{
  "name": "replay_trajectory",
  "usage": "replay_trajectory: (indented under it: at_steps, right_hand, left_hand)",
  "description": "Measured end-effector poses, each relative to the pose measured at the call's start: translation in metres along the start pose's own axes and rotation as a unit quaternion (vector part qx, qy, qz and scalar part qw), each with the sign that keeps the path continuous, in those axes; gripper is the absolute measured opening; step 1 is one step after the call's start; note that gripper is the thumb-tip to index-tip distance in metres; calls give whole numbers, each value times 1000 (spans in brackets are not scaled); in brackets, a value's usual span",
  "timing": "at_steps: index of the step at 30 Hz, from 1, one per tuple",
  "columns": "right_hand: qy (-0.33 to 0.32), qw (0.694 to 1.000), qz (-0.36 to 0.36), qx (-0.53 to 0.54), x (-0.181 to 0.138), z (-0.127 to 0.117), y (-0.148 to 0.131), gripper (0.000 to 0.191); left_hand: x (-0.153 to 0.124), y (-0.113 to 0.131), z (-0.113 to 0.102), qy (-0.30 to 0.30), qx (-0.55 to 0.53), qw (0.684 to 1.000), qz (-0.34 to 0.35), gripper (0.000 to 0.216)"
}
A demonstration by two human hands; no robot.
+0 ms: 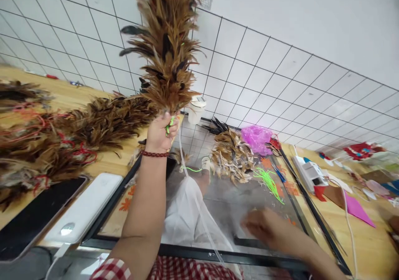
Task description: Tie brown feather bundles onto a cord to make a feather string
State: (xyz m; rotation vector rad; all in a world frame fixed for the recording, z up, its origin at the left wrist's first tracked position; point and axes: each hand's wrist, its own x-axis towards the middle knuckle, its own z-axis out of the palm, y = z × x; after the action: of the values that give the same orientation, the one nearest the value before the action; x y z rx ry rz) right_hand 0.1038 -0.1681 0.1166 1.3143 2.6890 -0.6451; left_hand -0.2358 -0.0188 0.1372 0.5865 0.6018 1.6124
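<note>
My left hand [163, 130] is closed around the lower end of a long bundle of brown and black feathers [170, 51], raised upright in front of the wire grid. A bit of neon green cord [169, 125] shows between its fingers. From just below that hand a thin white strip [182, 151] runs down towards my lap. My right hand [262, 226] is low over the dark glass panel [224, 205], smeared by motion, so its fingers cannot be made out. Loose feathers [232, 157] and a tangle of neon green cords [268, 182] lie on the glass beyond it.
More feather bundles [93, 122] with red cords lie on the wooden table at left. Nearer me are a black phone [40, 217] and a white power bank [85, 207]. A pink plastic bag [257, 138], a white cup [195, 111] and a power strip [307, 174] stand farther off.
</note>
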Motion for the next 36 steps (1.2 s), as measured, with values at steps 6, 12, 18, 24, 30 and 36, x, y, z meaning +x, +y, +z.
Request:
replay_trajectory:
  at_steps: [6,12,18,24,30,36]
  right_hand:
    - [58,996,68,18,222,-12,-24,24]
    - [-5,992,123,5,270,18,-31,20]
    - [189,960,174,114,211,-24,22,12]
    - [366,782,-30,504,172,-82,-5,23]
    - [384,805,-109,438,207,-88,-32,25]
    - [383,786,-99,475,219,-80,-24,30]
  left_hand:
    - [-8,-11,22,-71,-58,993,-76,18]
    - [-5,-27,26,-94,-60,989,-100,18]
    - [-2,-40,28,-112,-69,983,-130,25]
    - [0,-55,33,-107,-55,984,-134,24]
    - [-1,-67,37,-80,-18,992,-97,17]
    - [-4,-72,41,-98,39,993,-58,35]
